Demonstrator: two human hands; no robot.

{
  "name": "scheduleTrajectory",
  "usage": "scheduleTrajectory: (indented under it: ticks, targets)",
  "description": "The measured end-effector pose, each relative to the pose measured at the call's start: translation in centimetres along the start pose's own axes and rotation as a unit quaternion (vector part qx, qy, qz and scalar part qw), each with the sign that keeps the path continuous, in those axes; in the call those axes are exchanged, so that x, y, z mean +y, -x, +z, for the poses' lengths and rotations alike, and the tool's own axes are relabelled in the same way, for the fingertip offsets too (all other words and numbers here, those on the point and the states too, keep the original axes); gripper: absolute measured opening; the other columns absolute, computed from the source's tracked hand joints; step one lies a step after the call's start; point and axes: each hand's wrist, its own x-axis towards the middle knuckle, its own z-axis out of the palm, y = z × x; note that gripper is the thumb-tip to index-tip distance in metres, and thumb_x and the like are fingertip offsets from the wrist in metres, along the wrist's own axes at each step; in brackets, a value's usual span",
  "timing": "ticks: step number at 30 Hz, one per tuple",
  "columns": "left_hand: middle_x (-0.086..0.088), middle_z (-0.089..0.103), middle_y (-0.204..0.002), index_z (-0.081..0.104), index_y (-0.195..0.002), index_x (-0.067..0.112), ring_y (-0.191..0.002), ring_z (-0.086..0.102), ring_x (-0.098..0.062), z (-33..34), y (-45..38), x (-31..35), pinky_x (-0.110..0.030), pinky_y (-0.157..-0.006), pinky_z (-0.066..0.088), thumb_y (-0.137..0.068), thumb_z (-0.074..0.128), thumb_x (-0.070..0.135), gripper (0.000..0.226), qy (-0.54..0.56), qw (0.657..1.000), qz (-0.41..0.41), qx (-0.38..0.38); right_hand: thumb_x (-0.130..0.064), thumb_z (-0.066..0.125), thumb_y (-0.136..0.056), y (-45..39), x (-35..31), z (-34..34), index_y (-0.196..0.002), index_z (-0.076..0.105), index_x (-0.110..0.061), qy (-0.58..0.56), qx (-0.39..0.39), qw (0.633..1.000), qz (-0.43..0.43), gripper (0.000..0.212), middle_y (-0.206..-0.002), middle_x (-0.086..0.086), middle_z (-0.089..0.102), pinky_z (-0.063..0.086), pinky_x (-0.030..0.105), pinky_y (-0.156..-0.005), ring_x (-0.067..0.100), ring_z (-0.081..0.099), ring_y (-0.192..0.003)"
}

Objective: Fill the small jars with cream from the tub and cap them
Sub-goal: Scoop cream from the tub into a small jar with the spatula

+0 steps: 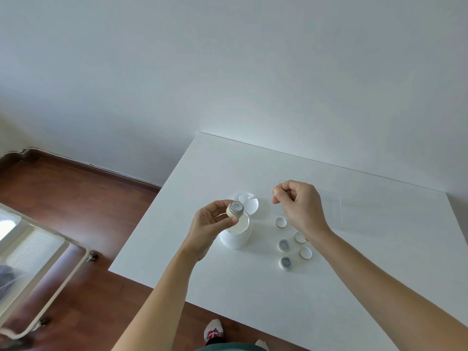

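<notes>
My left hand [207,229] holds a small cream-coloured jar [235,209], open, with a grey inside, tilted just above the white tub [235,238]. The tub stands open with white cream [240,224] inside. Its lid [250,205] lies upturned right behind it. My right hand [298,206] hovers to the right of the lid, thumb and forefinger pinched on a thin clear spatula [260,197] that is hard to make out. Two more open small jars [283,245] [286,262] stand on the white table [228,287], with three white caps [280,222] [300,237] [305,252] beside them.
A clear plastic box [331,206] lies on the table behind my right hand. The table's left edge drops to a wooden floor [76,211]. A white trolley [38,262] stands at the lower left. A socked foot [214,330] shows below the front edge.
</notes>
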Motion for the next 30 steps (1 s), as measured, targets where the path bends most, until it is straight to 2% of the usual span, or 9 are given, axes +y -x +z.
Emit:
scheduleTrajectory:
  ticks: [6, 8, 13, 18, 23, 27, 30]
  targets:
    - [-0.013, 0.072, -0.118, 0.069, -0.121, 0.012, -0.109, 0.067, -0.024, 0.0, 0.1, 0.0, -0.04, -0.106, 0.046, -0.082, 0.077, 0.011, 0.039, -0.009, 1.0, -0.009, -0.028, -0.013, 0.057, -0.092, 0.0, -0.2, 0.3, -0.077, 0.068, -0.012, 0.035, -0.012, 0.999, -0.012, 0.018, -0.07, -0.004, 0.072, 0.034, 0.011, -0.05, -0.006, 0.051, -0.045]
    - [-0.012, 0.073, -0.117, 0.07, -0.121, 0.014, -0.11, 0.066, -0.023, 0.1, 0.2, 0.2, -0.04, -0.108, 0.047, -0.081, 0.078, 0.017, 0.041, -0.007, 0.999, -0.014, -0.037, -0.012, 0.057, -0.092, -0.1, -0.3, 0.3, -0.077, 0.067, -0.013, 0.038, -0.018, 0.999, -0.016, 0.018, -0.07, -0.003, 0.071, 0.034, 0.008, -0.048, -0.007, 0.051, -0.045]
    - [-0.008, 0.073, -0.115, 0.072, -0.12, 0.019, -0.113, 0.066, -0.019, 0.1, 0.4, 0.4, -0.036, -0.104, 0.05, -0.083, 0.075, 0.023, 0.037, 0.015, 0.998, -0.032, -0.057, -0.012, 0.057, -0.092, -0.3, -0.5, 0.2, -0.077, 0.067, -0.011, 0.034, -0.042, 0.998, -0.029, 0.018, -0.07, 0.0, 0.071, 0.036, 0.006, -0.045, -0.007, 0.051, -0.043]
    - [-0.009, 0.072, -0.116, 0.069, -0.125, 0.017, -0.111, 0.067, -0.021, 0.1, 0.5, 0.3, -0.033, -0.099, 0.051, -0.093, 0.065, 0.02, 0.032, 0.032, 0.996, -0.047, -0.066, -0.01, 0.057, -0.092, -0.4, -0.9, -0.2, -0.077, 0.067, -0.01, 0.04, -0.058, 0.997, -0.043, 0.018, -0.068, 0.0, 0.07, 0.034, 0.004, -0.046, -0.01, 0.051, -0.043]
    - [-0.008, 0.071, -0.107, 0.063, -0.131, 0.009, -0.105, 0.066, -0.021, 0.0, 0.6, 0.4, -0.035, -0.099, 0.051, -0.098, 0.053, 0.021, 0.036, 0.051, 0.995, -0.061, -0.066, -0.009, 0.058, -0.091, -0.8, -0.9, -0.7, -0.073, 0.066, -0.016, 0.052, -0.086, 0.993, -0.055, 0.02, -0.066, -0.004, 0.069, 0.034, 0.007, -0.045, -0.001, 0.045, -0.042]
    - [-0.008, 0.07, -0.107, 0.06, -0.132, 0.006, -0.104, 0.065, -0.02, -0.2, 0.8, 0.5, -0.036, -0.097, 0.052, -0.098, 0.051, 0.022, 0.039, 0.081, 0.993, -0.067, -0.059, -0.01, 0.059, -0.091, -1.1, -0.8, -1.3, -0.078, 0.068, -0.012, 0.036, -0.059, 0.996, -0.054, 0.016, -0.067, -0.002, 0.069, 0.033, 0.006, -0.045, -0.003, 0.047, -0.042]
    - [-0.007, 0.07, -0.114, 0.062, -0.131, 0.008, -0.109, 0.066, -0.021, -0.3, 0.8, 0.4, -0.037, -0.099, 0.052, -0.096, 0.055, 0.015, 0.037, 0.097, 0.992, -0.065, -0.054, -0.013, 0.059, -0.092, -1.0, -0.5, -1.1, -0.078, 0.067, -0.012, 0.029, -0.03, 0.998, -0.055, 0.017, -0.068, -0.003, 0.069, 0.033, 0.007, -0.045, 0.0, 0.045, -0.042]
